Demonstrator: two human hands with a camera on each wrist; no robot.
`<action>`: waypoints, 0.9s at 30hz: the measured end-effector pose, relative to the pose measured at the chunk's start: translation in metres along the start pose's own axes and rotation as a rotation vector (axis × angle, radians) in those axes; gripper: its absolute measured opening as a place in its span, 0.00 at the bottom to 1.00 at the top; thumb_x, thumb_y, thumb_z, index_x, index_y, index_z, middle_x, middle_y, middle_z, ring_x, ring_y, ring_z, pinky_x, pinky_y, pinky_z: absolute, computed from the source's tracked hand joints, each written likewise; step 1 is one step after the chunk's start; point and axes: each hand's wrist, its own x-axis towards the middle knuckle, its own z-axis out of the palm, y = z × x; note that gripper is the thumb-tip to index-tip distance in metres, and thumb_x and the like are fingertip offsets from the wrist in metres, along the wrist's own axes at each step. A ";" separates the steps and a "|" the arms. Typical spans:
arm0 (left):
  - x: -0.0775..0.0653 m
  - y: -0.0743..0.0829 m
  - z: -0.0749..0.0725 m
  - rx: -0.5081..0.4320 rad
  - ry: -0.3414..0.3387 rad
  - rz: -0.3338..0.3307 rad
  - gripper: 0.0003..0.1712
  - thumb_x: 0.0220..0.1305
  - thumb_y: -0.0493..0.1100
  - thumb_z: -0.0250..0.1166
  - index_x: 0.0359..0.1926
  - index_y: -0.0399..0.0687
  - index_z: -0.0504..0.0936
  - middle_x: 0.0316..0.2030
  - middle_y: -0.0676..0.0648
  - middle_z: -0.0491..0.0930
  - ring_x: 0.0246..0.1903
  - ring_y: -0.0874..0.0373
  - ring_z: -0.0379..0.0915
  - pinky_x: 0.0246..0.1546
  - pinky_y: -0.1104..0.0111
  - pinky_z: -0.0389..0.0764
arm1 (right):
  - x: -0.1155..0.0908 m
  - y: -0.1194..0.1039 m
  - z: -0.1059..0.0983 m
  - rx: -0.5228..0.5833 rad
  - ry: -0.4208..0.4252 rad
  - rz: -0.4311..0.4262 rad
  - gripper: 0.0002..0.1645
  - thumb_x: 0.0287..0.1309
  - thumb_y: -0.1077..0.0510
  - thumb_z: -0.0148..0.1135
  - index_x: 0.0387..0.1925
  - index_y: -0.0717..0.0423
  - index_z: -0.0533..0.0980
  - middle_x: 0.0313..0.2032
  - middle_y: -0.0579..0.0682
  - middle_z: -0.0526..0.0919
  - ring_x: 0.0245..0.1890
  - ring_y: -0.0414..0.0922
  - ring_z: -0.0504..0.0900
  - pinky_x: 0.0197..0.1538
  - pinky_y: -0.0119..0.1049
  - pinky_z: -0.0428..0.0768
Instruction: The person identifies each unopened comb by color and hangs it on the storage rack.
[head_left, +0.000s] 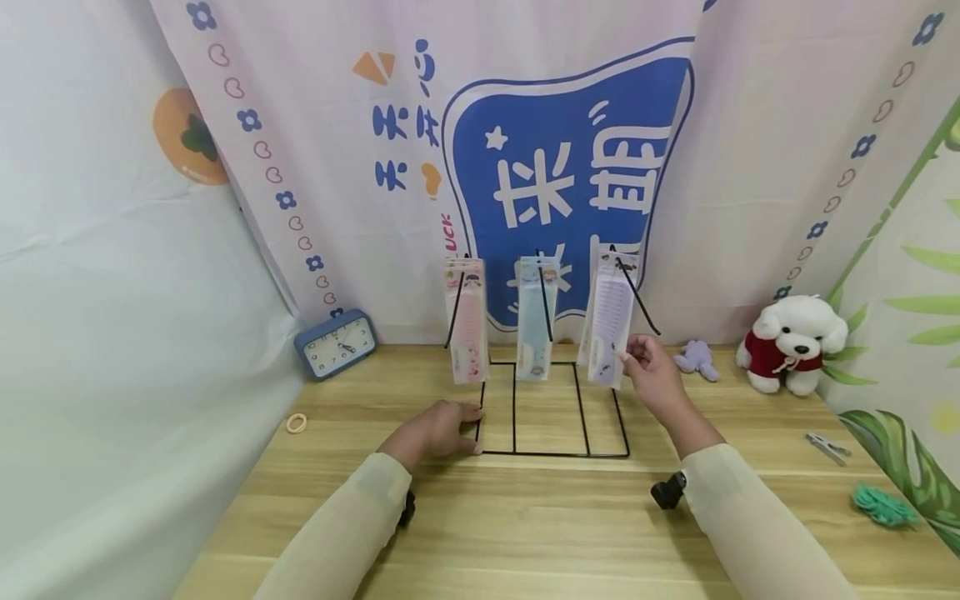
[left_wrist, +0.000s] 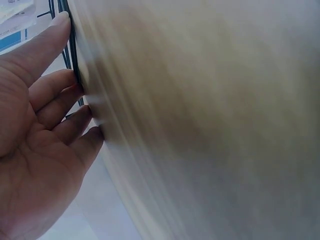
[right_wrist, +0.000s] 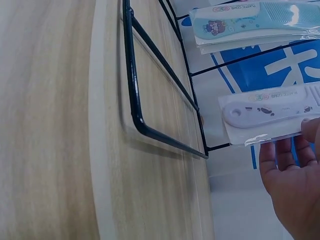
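Observation:
A black wire display rack (head_left: 551, 454) stands on the table with packaged plastic combs on its hooks. Pink comb packs (head_left: 468, 325) hang at left, blue comb packs (head_left: 537, 321) in the middle and purple comb packs (head_left: 609, 321) at right. With thumb in front and fingers behind, my right hand (head_left: 658, 373) pinches the lower edge of the front purple comb pack (right_wrist: 272, 112). My left hand (head_left: 437, 429) rests at the left side of the rack's base, thumb and fingers spread along the wire (left_wrist: 75, 45).
A blue alarm clock (head_left: 334, 343) and a wooden ring (head_left: 296, 423) are on the left. To the right are a purple plush toy (head_left: 697, 360), a white toy dog (head_left: 791, 343), a metal clip (head_left: 827, 448) and a green bundle (head_left: 885, 506). A printed curtain (head_left: 360, 242) hangs behind.

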 end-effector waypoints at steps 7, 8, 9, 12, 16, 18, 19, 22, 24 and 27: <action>0.001 -0.001 0.000 -0.007 -0.003 0.002 0.39 0.72 0.50 0.75 0.79 0.48 0.74 0.83 0.48 0.66 0.84 0.44 0.57 0.84 0.48 0.62 | 0.002 -0.001 0.002 -0.022 0.018 -0.011 0.21 0.84 0.59 0.55 0.66 0.70 0.70 0.58 0.68 0.79 0.53 0.47 0.81 0.50 0.19 0.81; 0.001 -0.001 0.000 -0.007 -0.003 0.004 0.39 0.72 0.50 0.75 0.79 0.47 0.74 0.83 0.47 0.66 0.84 0.44 0.57 0.84 0.48 0.62 | 0.003 0.000 0.002 -0.025 0.022 -0.019 0.20 0.84 0.59 0.56 0.66 0.70 0.71 0.58 0.68 0.80 0.51 0.45 0.80 0.49 0.19 0.81; 0.001 -0.001 0.000 -0.006 -0.005 0.003 0.40 0.72 0.50 0.75 0.80 0.47 0.73 0.83 0.48 0.66 0.84 0.44 0.57 0.84 0.48 0.62 | 0.004 0.000 0.003 -0.028 0.026 -0.023 0.20 0.84 0.59 0.56 0.66 0.70 0.71 0.57 0.68 0.80 0.50 0.43 0.80 0.49 0.19 0.81; 0.001 0.000 0.000 -0.002 -0.005 0.004 0.40 0.72 0.50 0.75 0.80 0.47 0.73 0.83 0.47 0.66 0.84 0.44 0.57 0.84 0.48 0.63 | 0.006 0.001 0.005 -0.038 0.043 -0.035 0.20 0.83 0.60 0.57 0.65 0.70 0.72 0.56 0.67 0.81 0.46 0.37 0.79 0.47 0.19 0.81; 0.001 0.000 0.000 0.002 -0.003 0.005 0.40 0.72 0.49 0.76 0.79 0.46 0.74 0.83 0.48 0.66 0.84 0.44 0.57 0.84 0.49 0.62 | 0.007 0.003 0.006 -0.049 0.065 -0.040 0.19 0.82 0.61 0.58 0.64 0.70 0.73 0.55 0.67 0.81 0.44 0.34 0.78 0.46 0.18 0.80; 0.001 0.001 0.000 0.004 -0.005 0.002 0.40 0.72 0.49 0.76 0.79 0.47 0.73 0.83 0.48 0.66 0.84 0.44 0.57 0.84 0.49 0.62 | 0.008 0.003 0.007 -0.055 0.073 -0.041 0.19 0.82 0.61 0.58 0.64 0.70 0.73 0.55 0.68 0.81 0.45 0.35 0.78 0.46 0.18 0.79; 0.001 0.001 0.000 0.003 -0.004 0.001 0.40 0.72 0.49 0.76 0.79 0.47 0.73 0.83 0.48 0.66 0.84 0.44 0.56 0.84 0.49 0.62 | 0.008 0.003 0.007 -0.056 0.077 -0.041 0.19 0.82 0.61 0.58 0.64 0.70 0.73 0.56 0.68 0.81 0.46 0.36 0.78 0.46 0.18 0.79; 0.001 0.001 0.000 0.000 -0.004 -0.003 0.40 0.72 0.49 0.76 0.80 0.48 0.73 0.83 0.48 0.66 0.84 0.44 0.56 0.84 0.48 0.62 | 0.008 0.003 0.007 -0.071 0.088 -0.036 0.19 0.81 0.60 0.59 0.64 0.70 0.74 0.56 0.67 0.82 0.48 0.40 0.77 0.47 0.18 0.77; 0.000 0.001 0.000 -0.004 -0.002 -0.006 0.40 0.72 0.49 0.76 0.80 0.48 0.73 0.83 0.48 0.66 0.84 0.44 0.56 0.84 0.48 0.62 | 0.008 0.004 0.008 -0.081 0.095 -0.030 0.19 0.81 0.60 0.60 0.64 0.69 0.74 0.56 0.66 0.82 0.49 0.41 0.77 0.47 0.18 0.76; 0.000 0.001 -0.001 -0.007 -0.001 -0.009 0.40 0.72 0.50 0.76 0.80 0.48 0.73 0.83 0.48 0.66 0.84 0.44 0.56 0.84 0.48 0.62 | 0.008 0.004 0.008 -0.090 0.099 -0.025 0.19 0.81 0.59 0.60 0.64 0.68 0.74 0.56 0.66 0.82 0.50 0.42 0.77 0.48 0.19 0.75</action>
